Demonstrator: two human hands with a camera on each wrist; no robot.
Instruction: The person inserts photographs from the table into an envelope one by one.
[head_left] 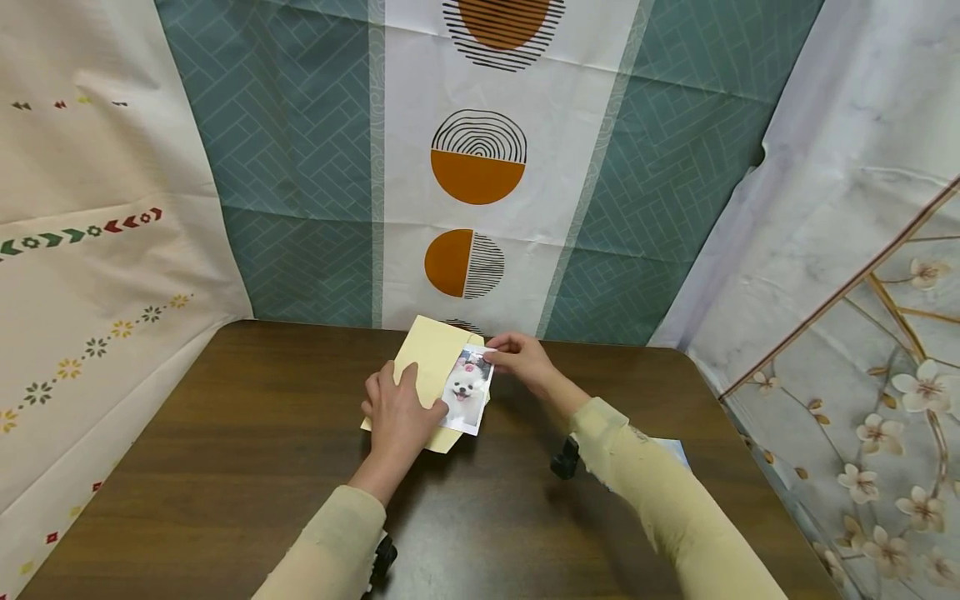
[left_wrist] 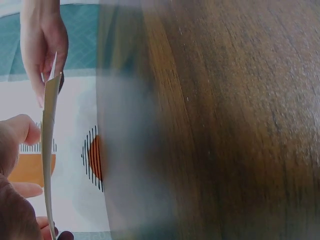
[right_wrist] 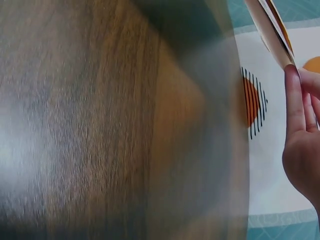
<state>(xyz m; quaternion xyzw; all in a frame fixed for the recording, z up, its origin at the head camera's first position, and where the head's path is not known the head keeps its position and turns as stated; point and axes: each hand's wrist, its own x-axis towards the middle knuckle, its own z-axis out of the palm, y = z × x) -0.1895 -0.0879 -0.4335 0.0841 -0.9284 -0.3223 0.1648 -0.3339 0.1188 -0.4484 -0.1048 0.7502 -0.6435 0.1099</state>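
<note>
A pale yellow envelope (head_left: 431, 350) is held tilted above the far part of the table. My left hand (head_left: 397, 412) grips it from the left, and the thumb reaches the edge of a photo. That photo (head_left: 463, 392) shows a white fluffy dog and lies along the envelope's right side, largely exposed; whether its left edge is tucked inside I cannot tell. At its upper right corner, my right hand (head_left: 522, 360) pinches it between thumb and fingers. Seen edge-on in the left wrist view, the envelope (left_wrist: 48, 145) stands off the table.
The brown wooden table (head_left: 247, 467) reaches back to a patterned cloth (head_left: 300, 167). A bluish-white flat piece (head_left: 672, 450) lies partly hidden under my right forearm. Black wrist devices, one of them at the right sleeve (head_left: 564, 460), hang below both forearms.
</note>
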